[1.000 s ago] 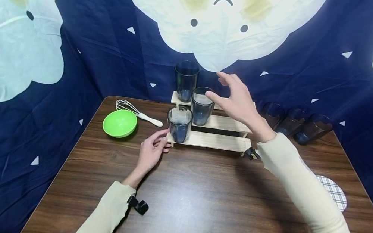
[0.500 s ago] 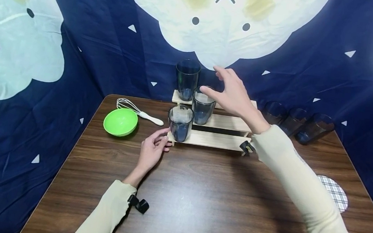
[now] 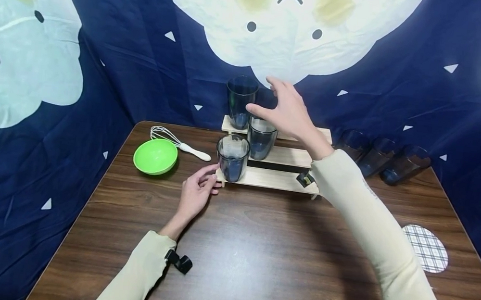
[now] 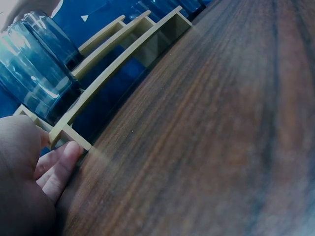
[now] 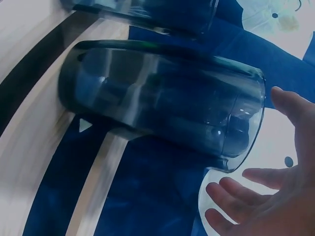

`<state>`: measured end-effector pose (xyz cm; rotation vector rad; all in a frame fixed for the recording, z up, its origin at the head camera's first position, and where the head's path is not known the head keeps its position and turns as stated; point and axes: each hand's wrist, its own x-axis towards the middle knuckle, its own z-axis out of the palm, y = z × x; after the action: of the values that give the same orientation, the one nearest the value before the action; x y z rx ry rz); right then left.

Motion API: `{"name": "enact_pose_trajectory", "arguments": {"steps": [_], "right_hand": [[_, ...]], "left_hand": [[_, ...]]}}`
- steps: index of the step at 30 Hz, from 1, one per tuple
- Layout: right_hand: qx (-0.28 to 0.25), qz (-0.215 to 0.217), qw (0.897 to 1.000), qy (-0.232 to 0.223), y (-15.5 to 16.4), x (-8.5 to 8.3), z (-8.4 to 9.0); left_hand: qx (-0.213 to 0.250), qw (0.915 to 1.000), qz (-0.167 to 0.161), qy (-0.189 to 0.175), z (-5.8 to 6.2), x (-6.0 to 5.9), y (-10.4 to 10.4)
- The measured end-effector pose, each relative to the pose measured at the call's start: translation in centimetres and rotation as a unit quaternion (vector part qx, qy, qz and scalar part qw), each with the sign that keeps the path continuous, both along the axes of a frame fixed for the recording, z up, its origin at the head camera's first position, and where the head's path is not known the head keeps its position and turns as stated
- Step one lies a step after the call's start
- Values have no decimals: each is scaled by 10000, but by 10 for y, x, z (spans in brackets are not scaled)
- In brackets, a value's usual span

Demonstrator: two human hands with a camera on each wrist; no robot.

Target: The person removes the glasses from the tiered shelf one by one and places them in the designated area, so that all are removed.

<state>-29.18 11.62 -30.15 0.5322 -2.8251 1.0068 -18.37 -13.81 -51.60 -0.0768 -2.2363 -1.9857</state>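
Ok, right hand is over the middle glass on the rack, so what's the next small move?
Probably lower the right hand and close its fingers round the middle glass: the hand is open just above the rim, not gripping, while the left hand steadies the rack.

Three dark, smoky-blue transparent tumblers are set upright on a stepped wooden rack [image 3: 278, 180], one per step. The lowest tumbler [image 3: 232, 158] stands at the left end, the middle tumbler [image 3: 261, 139] just behind it, and the top tumbler [image 3: 240, 100] on the highest step.
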Motion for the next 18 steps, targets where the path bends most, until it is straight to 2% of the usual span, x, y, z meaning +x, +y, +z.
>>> {"name": "enact_pose_trajectory", "arguments": {"steps": [12,18], "right_hand": [[96,-37,9997,-229,-22,-5,10],[167,-21,9997,-185,-29,-9,11]], "left_hand": [[-77,10000,9,5,-1,2,-2],[-78,10000,-7,14,-1,3,-1]]}}
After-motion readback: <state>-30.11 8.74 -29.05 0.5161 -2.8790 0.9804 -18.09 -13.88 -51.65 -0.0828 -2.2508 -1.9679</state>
